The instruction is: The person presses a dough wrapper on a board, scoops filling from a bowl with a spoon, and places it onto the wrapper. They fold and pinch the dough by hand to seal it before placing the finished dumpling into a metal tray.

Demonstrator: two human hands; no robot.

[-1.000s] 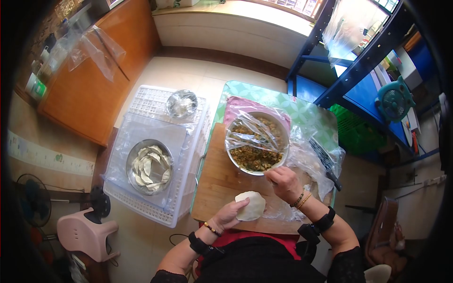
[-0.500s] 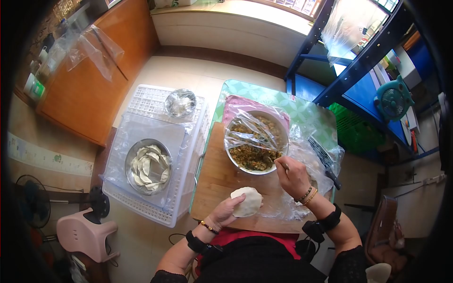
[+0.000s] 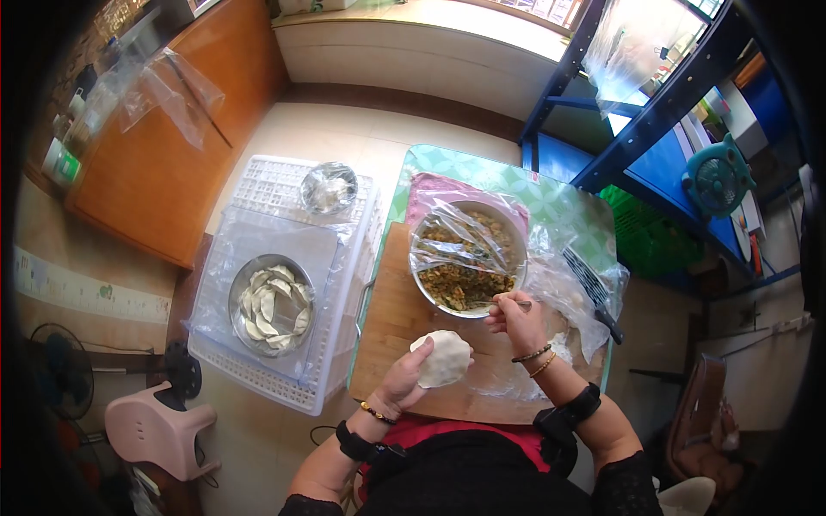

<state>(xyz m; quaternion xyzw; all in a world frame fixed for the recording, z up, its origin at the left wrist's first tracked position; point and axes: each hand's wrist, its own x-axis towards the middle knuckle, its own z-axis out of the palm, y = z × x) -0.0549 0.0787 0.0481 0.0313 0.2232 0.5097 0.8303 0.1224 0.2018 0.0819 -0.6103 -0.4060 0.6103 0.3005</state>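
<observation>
A round flat dough wrapper [image 3: 446, 359] lies across the fingers of my left hand [image 3: 404, 378], its thumb on the wrapper's edge, above the wooden board [image 3: 387, 322]. My right hand [image 3: 519, 320] is closed on the handle of a spoon at the lower right rim of a metal bowl. That bowl [image 3: 522, 249] holds chopped filling [image 3: 456, 284], partly covered with clear plastic. The spoon's far end is hard to make out. To the left, a round metal tray [image 3: 234, 305] holds several folded dumplings [image 3: 265, 314].
A small plastic-covered bowl [image 3: 329, 187] sits on the white crate [image 3: 271, 176]. Right of the filling are a plastic bag [image 3: 551, 284] and a black-handled tool [image 3: 607, 325]. A pink stool [image 3: 155, 430] stands at the lower left, a blue rack [image 3: 637, 146] at the upper right.
My right hand has shifted slightly down and left, drawing the spoon out toward the bowl's rim. My left hand and the wrapper have moved a little up and left.
</observation>
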